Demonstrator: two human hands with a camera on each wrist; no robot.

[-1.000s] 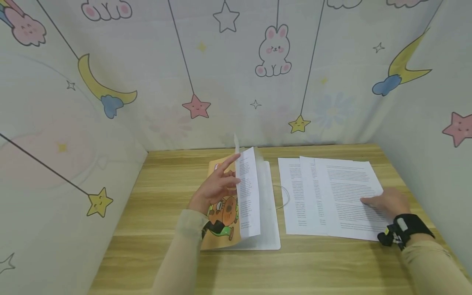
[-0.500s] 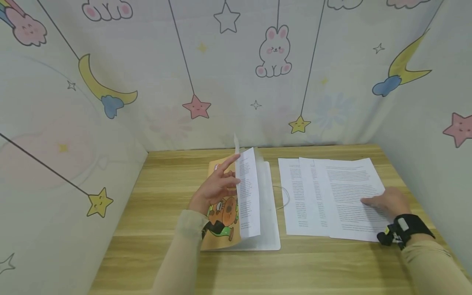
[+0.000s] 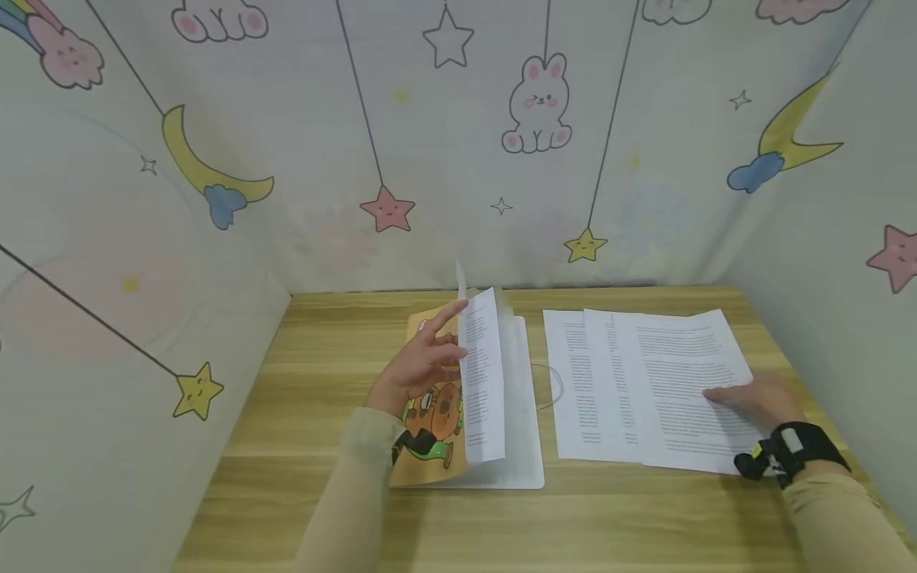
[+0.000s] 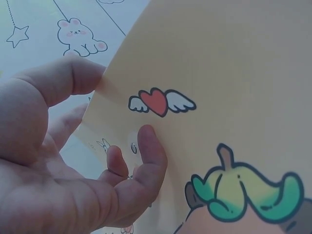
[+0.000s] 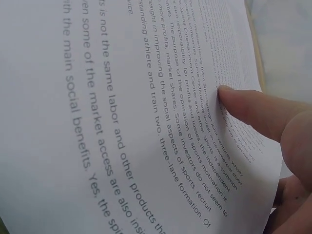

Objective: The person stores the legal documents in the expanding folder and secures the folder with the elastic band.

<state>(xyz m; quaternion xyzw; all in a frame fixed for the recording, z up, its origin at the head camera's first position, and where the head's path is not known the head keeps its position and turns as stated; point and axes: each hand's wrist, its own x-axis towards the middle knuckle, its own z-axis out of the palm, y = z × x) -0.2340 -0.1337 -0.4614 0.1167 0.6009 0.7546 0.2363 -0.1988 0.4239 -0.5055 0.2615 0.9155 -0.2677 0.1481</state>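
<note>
An orange folder (image 3: 430, 469) with a cartoon animal on its cover stands partly open on the table. My left hand (image 3: 419, 362) holds the cover up by its free edge, and in the left wrist view other fingers (image 4: 153, 151) bend in front of the cover (image 4: 234, 73). A printed page (image 3: 483, 382) shows inside, next to the folder's pale back (image 3: 519, 446). To the right, my right hand (image 3: 759, 398) grips the side of the rightmost printed sheet (image 3: 680, 374). In the right wrist view its thumb (image 5: 248, 105) lies on the text, with fingers beneath the paper.
More printed sheets (image 3: 573, 398) lie overlapped to the left of the gripped one. A thin elastic loop (image 3: 559, 386) sticks out from the folder's right edge. Cartoon-patterned cloth walls (image 3: 458, 159) close off the back and sides of the wooden table (image 3: 308, 382).
The rightmost sheet's top edge has bent slightly, and the sheet has shifted a little. Both hands keep their places. The whole head view has moved slightly.
</note>
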